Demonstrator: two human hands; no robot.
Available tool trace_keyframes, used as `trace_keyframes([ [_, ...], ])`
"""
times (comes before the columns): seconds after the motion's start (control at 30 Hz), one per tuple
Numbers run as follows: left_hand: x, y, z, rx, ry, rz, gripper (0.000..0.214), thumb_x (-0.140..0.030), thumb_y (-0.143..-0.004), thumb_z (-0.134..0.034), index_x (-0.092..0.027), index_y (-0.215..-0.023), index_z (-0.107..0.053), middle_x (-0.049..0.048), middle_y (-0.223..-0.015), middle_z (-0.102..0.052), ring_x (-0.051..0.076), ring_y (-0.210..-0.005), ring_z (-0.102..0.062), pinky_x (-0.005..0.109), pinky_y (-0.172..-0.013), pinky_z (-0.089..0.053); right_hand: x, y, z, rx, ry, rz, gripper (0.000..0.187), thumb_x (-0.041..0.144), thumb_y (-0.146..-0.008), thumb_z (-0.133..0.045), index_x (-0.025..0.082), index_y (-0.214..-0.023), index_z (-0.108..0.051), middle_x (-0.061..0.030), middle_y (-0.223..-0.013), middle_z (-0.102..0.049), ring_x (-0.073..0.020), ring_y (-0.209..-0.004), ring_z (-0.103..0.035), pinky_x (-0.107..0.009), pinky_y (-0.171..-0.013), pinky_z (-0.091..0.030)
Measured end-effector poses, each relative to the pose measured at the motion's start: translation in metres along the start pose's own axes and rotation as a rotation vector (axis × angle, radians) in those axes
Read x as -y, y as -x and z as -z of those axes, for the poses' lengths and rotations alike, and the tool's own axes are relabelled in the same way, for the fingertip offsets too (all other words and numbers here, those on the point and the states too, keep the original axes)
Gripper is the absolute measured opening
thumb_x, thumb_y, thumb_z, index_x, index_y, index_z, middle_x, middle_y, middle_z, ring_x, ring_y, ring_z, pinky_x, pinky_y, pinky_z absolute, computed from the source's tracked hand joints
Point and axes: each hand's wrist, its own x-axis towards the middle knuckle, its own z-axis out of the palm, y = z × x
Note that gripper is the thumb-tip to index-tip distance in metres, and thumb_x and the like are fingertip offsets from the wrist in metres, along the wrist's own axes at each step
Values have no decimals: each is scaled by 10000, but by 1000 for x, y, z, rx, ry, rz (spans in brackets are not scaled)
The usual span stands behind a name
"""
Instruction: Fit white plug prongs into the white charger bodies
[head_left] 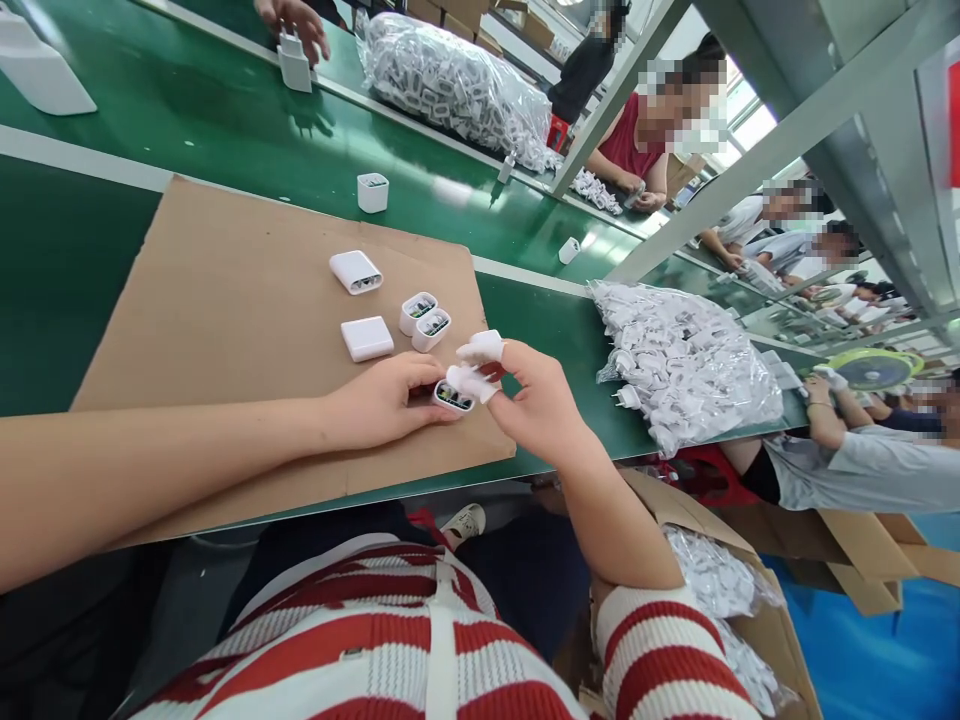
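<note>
My left hand (386, 400) lies on the cardboard sheet (225, 330), its thumb and fingers closed round a white charger housing (454, 399) whose open end shows circuit parts. Just above that end is my right hand (536, 400), with white finger covers on thumb and forefinger. Those fingertips are pinched close together; what is between them is blurred and I cannot make it out. Two open housings (424, 321) stand side by side beyond my hands. To their left are a housing on its side (356, 272) and another white housing (367, 339).
On the green conveyor belt (225, 120) sit several housings, one white housing (373, 193) near the cardboard. A bag of white plug parts (686, 360) lies to the right, another filled bag (457, 85) across the belt. Opposite, a co-worker's hand (296, 25) is by a plug charger (294, 64).
</note>
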Motion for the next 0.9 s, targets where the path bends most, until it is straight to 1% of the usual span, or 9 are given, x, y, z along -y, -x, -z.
trace_keyframes([
  [0.13, 0, 3, -1, -3, -33, 48, 511, -481, -903, -651, -243, -1354, -617, 74, -1139, -668, 262, -1075, -613, 381, -982, -493, -13, 6, -10, -104, -144, -109, 272, 307, -880, -673, 267, -1146, -709, -38, -1127, -719, -192, -938, -672, -358, -845, -583],
  [0.2, 2, 4, -5, -64, -83, 73, 817, -580, -778, -769, -240, -1472, -504, 112, -1316, -594, 316, -1213, -555, 437, -1064, -462, -19, 12, -20, -98, -184, -175, 288, 323, -883, -668, 260, -1163, -695, -46, -1133, -710, -186, -942, -669, -329, -796, -591],
  [0.27, 3, 4, -9, -105, -135, 74, 991, -664, -606, -865, -224, -1428, -526, 140, -1407, -519, 370, -1301, -480, 493, -1109, -430, -21, 18, -28, -79, -246, -230, 302, 340, -886, -666, 253, -1175, -683, -55, -1117, -707, -185, -933, -670, -310, -748, -599],
  [0.37, 3, 3, -10, -113, -152, 79, 676, -636, -702, -812, -204, -1194, -646, 125, -1259, -588, 344, -1214, -531, 480, -1051, -469, -18, 20, -34, -154, -364, -288, 357, 387, -851, -722, 247, -1176, -674, -52, -1060, -721, -187, -904, -683, -322, -747, -614],
  [0.43, 3, 3, -7, -49, -98, 91, 497, -506, -849, -701, -216, -1246, -627, 97, -1184, -623, 287, -1108, -592, 412, -968, -512, -13, 18, -31, -254, -390, -305, 405, 411, -798, -786, 245, -1153, -683, -44, -1015, -735, -190, -883, -693, -345, -784, -618],
  [0.57, 2, 7, 0, 30, -42, 42, 829, -388, -822, -695, -241, -1543, -314, 108, -1414, -515, 280, -1234, -556, 379, -1017, -500, -6, 16, -18, -338, -352, -253, 341, 393, -744, -844, 252, -1033, -733, -27, -955, -756, -193, -837, -695, -365, -797, -610],
  [0.7, 5, 8, 0, -119, -149, 120, 747, -541, -702, -806, -220, -1305, -504, 119, -1326, -539, 338, -1233, -524, 463, -1037, -486, -7, 19, -11, -343, -263, -191, 214, 346, -791, -807, 265, -983, -760, -11, -929, -765, -191, -812, -691, -361, -779, -591],
  [0.77, 7, 8, -1, -55, -75, 140, 609, -536, -779, -756, -231, -1263, -549, 97, -1256, -598, 310, -1155, -576, 437, -985, -514, -10, 21, -10, -313, -214, -162, 201, 322, -827, -771, 279, -1023, -764, -8, -954, -768, -192, -831, -691, -362, -800, -583],
  [0.9, 9, 5, 0, -4, 94, 101, 637, -497, -815, -751, -248, -1364, -544, 79, -1292, -624, 265, -1117, -618, 370, -933, -532, -12, 23, -13, -233, -95, -59, 250, 280, -896, -689, 306, -1139, -740, -17, -1053, -755, -194, -872, -676, -373, -870, -562],
])
